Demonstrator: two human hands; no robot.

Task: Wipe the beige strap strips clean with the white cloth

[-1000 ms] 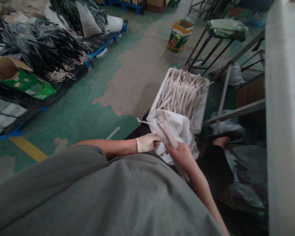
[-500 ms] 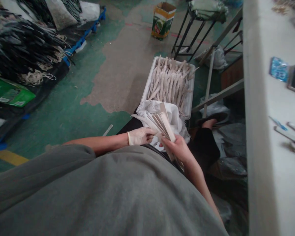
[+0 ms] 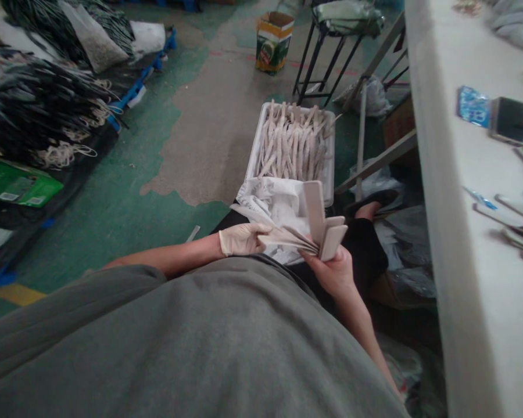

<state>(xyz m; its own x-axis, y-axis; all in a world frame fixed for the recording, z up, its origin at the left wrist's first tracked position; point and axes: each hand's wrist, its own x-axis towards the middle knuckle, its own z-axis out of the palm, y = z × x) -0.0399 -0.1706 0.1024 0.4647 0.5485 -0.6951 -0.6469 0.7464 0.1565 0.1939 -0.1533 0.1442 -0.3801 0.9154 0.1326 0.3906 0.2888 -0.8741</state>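
Note:
A bunch of flat, pale strips with rounded ends (image 3: 316, 212) is fanned out over my lap. My right hand (image 3: 333, 270), bare, is closed around the bunch, and some ends stick up above the fingers. My left hand (image 3: 243, 239) wears a pale glove and pinches the left end of one or more strips; how many, I cannot tell. Beneath the strips a white cloth or bag with dark print (image 3: 272, 194) lies across my lap. Just beyond it a white tray (image 3: 253, 152) holds rows of whitish, dusty-looking strips (image 3: 294, 142).
To the right runs a long white table (image 3: 451, 232) with a blue packet (image 3: 473, 106), a dark square object (image 3: 509, 120) and thin metal tools. A stool (image 3: 326, 58) and an open carton (image 3: 273, 43) stand ahead. Dark bundled cords (image 3: 39, 98) lie on a pallet at left.
The strips have swung from leaning up and left to fanning apart, with several ends now upright and rightward. My right hand has turned and shifted slightly right; the left stays nearly in place.

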